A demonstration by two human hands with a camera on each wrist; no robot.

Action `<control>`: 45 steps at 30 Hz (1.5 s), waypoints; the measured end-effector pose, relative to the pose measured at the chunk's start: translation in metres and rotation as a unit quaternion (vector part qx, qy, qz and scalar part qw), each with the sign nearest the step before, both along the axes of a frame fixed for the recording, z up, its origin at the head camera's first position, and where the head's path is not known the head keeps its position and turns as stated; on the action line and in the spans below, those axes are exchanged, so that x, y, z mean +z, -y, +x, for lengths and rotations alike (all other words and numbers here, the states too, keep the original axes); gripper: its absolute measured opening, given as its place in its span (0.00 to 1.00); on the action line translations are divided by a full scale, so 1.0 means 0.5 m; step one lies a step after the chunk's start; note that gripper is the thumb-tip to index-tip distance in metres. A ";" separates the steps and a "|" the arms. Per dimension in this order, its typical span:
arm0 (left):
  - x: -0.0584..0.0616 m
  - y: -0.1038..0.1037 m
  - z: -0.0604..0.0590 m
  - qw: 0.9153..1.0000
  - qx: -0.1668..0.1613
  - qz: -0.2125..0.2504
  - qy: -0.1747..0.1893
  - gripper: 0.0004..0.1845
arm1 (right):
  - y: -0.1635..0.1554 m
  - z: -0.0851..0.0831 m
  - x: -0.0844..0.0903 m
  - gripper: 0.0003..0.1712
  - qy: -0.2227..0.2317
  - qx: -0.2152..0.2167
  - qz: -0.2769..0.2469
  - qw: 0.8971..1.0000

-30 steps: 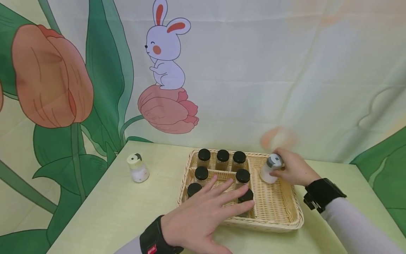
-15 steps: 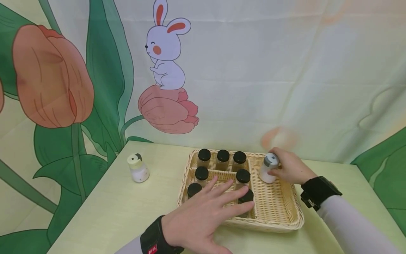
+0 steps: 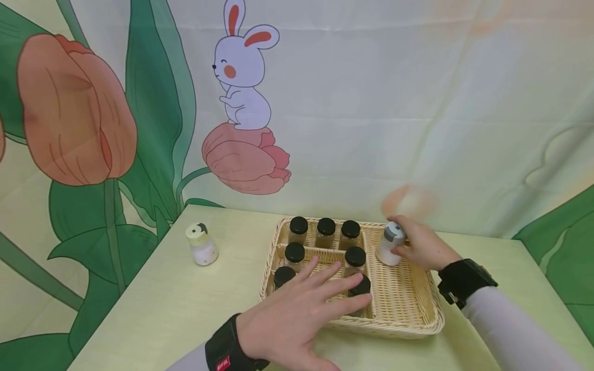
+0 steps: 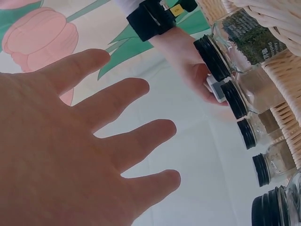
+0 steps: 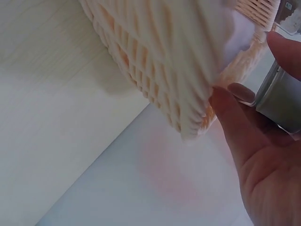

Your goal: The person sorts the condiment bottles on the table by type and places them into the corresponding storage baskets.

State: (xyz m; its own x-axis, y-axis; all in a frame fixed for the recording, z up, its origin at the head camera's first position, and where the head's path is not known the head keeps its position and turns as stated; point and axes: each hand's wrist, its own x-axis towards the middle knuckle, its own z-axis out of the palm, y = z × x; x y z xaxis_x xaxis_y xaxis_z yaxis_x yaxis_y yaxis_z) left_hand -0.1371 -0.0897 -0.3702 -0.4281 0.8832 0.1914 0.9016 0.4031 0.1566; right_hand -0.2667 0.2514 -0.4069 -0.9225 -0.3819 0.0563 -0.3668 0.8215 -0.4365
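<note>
My right hand (image 3: pixel 429 247) grips a shaker bottle (image 3: pixel 388 252) with a white body and a grey-and-white cap. It stands, slightly tilted, in the back of the right compartment of the wicker basket (image 3: pixel 406 329). In the right wrist view, fingers curl round the grey part of its cap (image 5: pixel 283 101). Over the basket's front left part, my left hand (image 3: pixel 297 312) is spread with straight fingers, hiding part of the compartment; contact with the jars cannot be told. Black-lidded glass jars (image 3: pixel 355 257) stand around its fingertips.
A second shaker bottle (image 3: pixel 202 250) with a pale yellow cap stands on the table (image 3: pixel 185 309), left of the basket. Three black-lidded jars (image 3: pixel 326 234) fill the back left compartment. A printed cloth (image 3: pixel 352 103) hangs behind the table.
The right hand and its shaker bottle have shifted a little to the left inside the right compartment, towards the divider. My left hand has stayed in place.
</note>
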 end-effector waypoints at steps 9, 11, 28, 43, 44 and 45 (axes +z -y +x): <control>0.000 0.001 0.000 1.000 -0.005 0.010 0.013 0.58 | 0.001 0.007 -0.007 0.41 -0.009 0.006 -0.005 1.000; 0.000 0.001 -0.001 1.000 -0.008 0.010 0.016 0.57 | 0.001 0.008 -0.009 0.40 -0.015 0.009 -0.007 1.000; -0.003 0.000 -0.002 1.000 -0.004 -0.009 -0.011 0.56 | 0.010 0.017 -0.013 0.38 -0.027 0.012 0.013 0.999; -0.002 -0.001 -0.002 1.000 -0.001 -0.014 -0.020 0.57 | 0.002 0.029 -0.004 0.51 -0.006 0.000 0.022 1.000; -0.002 -0.001 -0.002 1.000 -0.001 -0.013 -0.020 0.57 | 0.001 0.031 -0.003 0.51 -0.008 0.003 0.021 1.000; -0.002 -0.001 -0.002 1.000 -0.001 -0.013 -0.020 0.58 | 0.000 0.033 -0.002 0.51 -0.009 0.004 0.021 1.000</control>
